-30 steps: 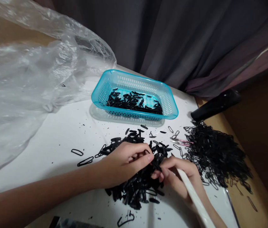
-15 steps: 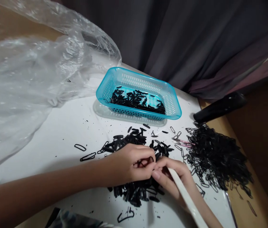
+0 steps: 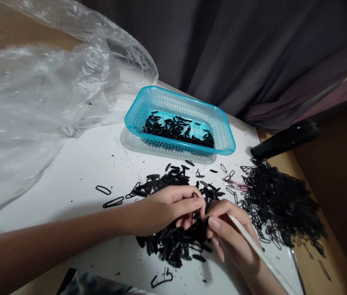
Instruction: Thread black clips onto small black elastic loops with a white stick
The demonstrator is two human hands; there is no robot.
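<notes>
My left hand (image 3: 173, 205) is over a pile of small black plastic pieces (image 3: 173, 250), its fingers curled around a thin black loop (image 3: 195, 203). Close by on the right, my right hand (image 3: 231, 229) pinches thumb against forefinger, with the other fingers bent below. What sits in that pinch is too small to make out. A white flat strip (image 3: 262, 254) runs from between the thumb and forefinger back over the wrist; whether it is gripped I cannot tell. A small gap separates the fingertips of both hands.
Beyond the hands, a blue basket (image 3: 179, 147) holds more black pieces. A heap of black loops (image 3: 284, 205) lies right, with pink-handled snips (image 3: 238, 185) at its edge and a black cylinder (image 3: 284, 139) behind. Clear plastic sheeting (image 3: 38, 98) covers the left side.
My right hand has moved slightly right, away from my left fingertips, and the white strip has moved with it. My left fingers have turned downward around the black loop.
</notes>
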